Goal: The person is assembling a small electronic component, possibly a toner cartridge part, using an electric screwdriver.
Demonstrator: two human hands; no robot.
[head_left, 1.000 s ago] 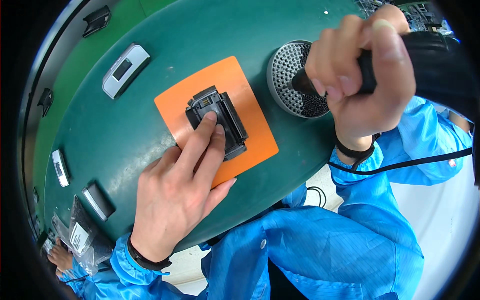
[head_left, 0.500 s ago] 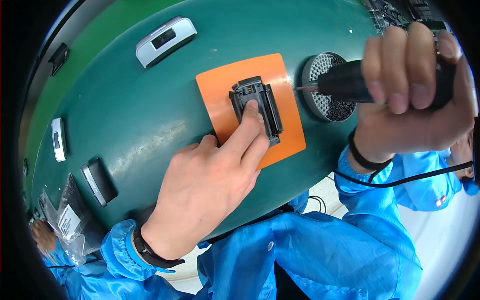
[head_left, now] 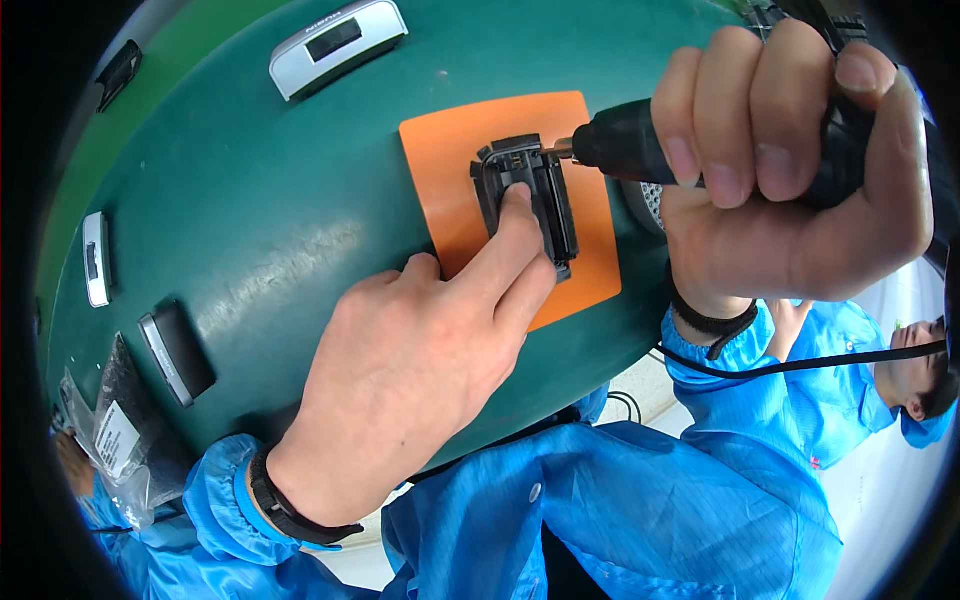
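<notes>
A black plastic housing (head_left: pixel 548 205) with an open, recessed interior lies on an orange mat (head_left: pixel 450 150). My left hand (head_left: pixel 415 350) holds it down, the index fingertip pressed into its middle and the other fingers bent beside it. In my right hand (head_left: pixel 780 190) is a black electric screwdriver (head_left: pixel 630 143), gripped with the fingers wrapped round its body. Its bit points left and meets the upper right corner of the housing; whether it sits on a screw is too small to tell. My right hand and the tool partly cover a round grey screw tray (head_left: pixel 648 203).
Silver-and-black device casings stand on the green table (head_left: pixel 270 200): one at the back (head_left: pixel 335 42), one at the far left (head_left: pixel 96 260), one at the near left (head_left: pixel 178 355). A clear plastic bag (head_left: pixel 125 440) lies by the left edge. Another person in blue (head_left: pixel 840 350) is at right.
My right hand has brought the screwdriver left, from over the screw tray to the housing's upper right corner. My left hand keeps its finger on the housing. The view has shifted slightly.
</notes>
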